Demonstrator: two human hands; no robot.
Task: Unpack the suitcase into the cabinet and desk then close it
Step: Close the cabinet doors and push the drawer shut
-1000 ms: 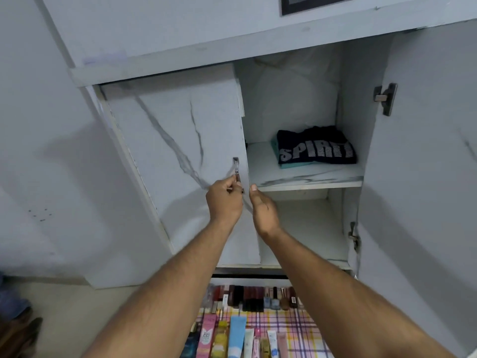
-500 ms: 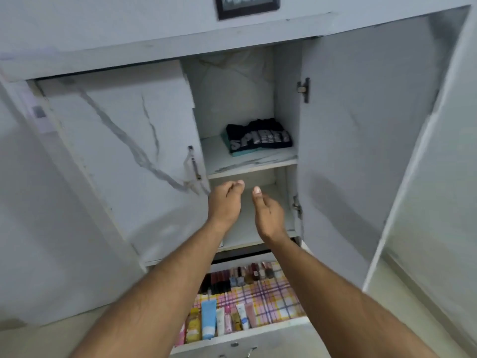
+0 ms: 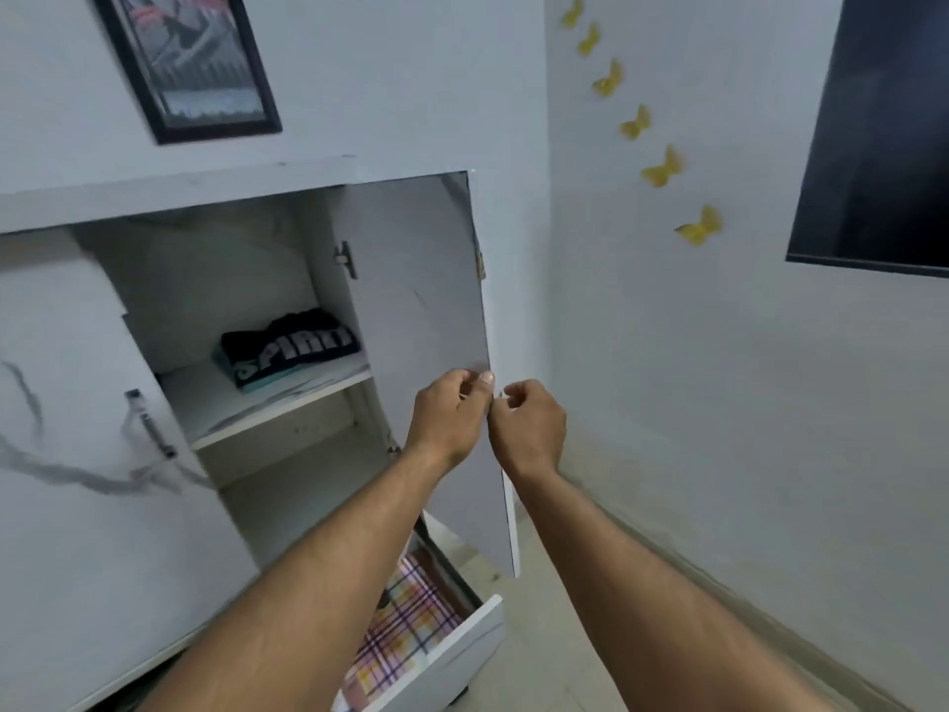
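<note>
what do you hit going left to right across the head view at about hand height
left cabinet door handle → folded dark shirt on the shelf → left hand → right hand, both at the open right door's edge

I was in a home, likely a bedroom. A white marble-patterned cabinet (image 3: 92, 382) stood before me, a folded black printed T-shirt (image 3: 290, 346) on its shelf. A black-framed picture (image 3: 190, 64) leaned above it, yellow paper butterflies (image 3: 662, 169) dotted the pale wall, and a white drawer lined with checked paper (image 3: 411, 624) stood open below.
</note>
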